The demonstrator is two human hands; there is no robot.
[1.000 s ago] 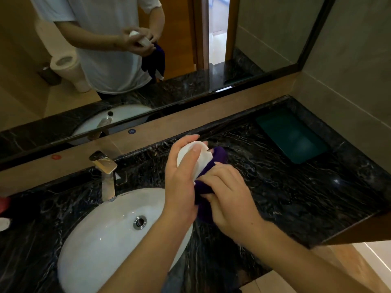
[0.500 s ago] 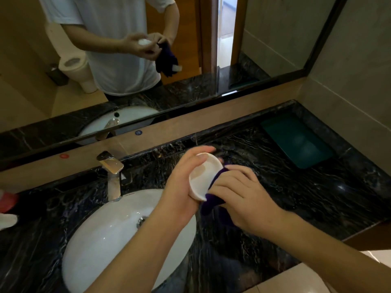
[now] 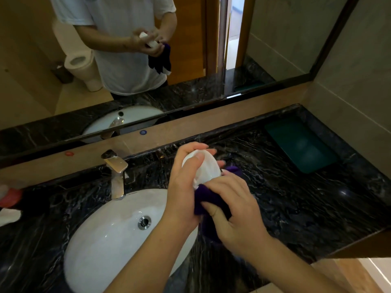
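Both still grip — left hand round the white cup, right hand bunching purple cloth lower.

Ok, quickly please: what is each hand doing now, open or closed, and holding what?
Left hand: closed, holding the small white dish.
Right hand: closed, gripping the purple cloth.

Holding a small white dish in the left hand, thumb across its face, above the dark marble counter. Pressing a purple cloth against the dish's lower edge with the right hand, fingers curled round the cloth. Just left of the hands, a white sink with a steel tap; well to the right, a green tray. Above, a mirror repeating both hands.
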